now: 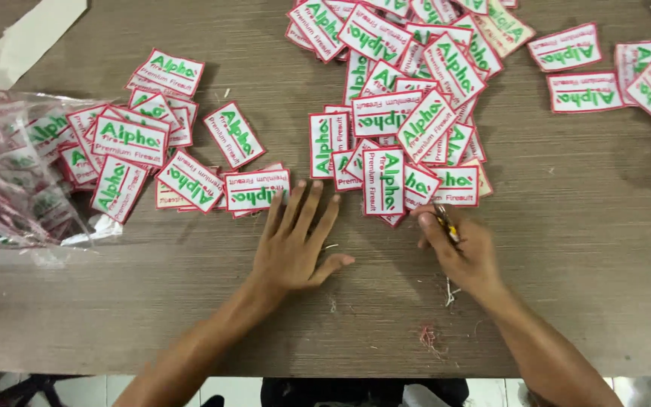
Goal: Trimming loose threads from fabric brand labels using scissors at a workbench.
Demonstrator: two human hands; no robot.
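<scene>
Embroidered patches point(254, 188), white with red borders, lie scattered across the wooden tabletop point(582, 249), looking light, thin and flexible, best lifted by an edge. From left: a clear plastic bag point(9, 173) of more patches; the left hand point(295, 241), fingers spread flat touching one; the right hand point(461, 249), fingers closed on small thread snips point(446, 223); trimmed threads point(431, 335).

Bare bench point(604, 249) lies open near and right of the hands. Patch piles point(408, 113) crowd the far side. A plastic bag point(9, 181) blocks the left.
</scene>
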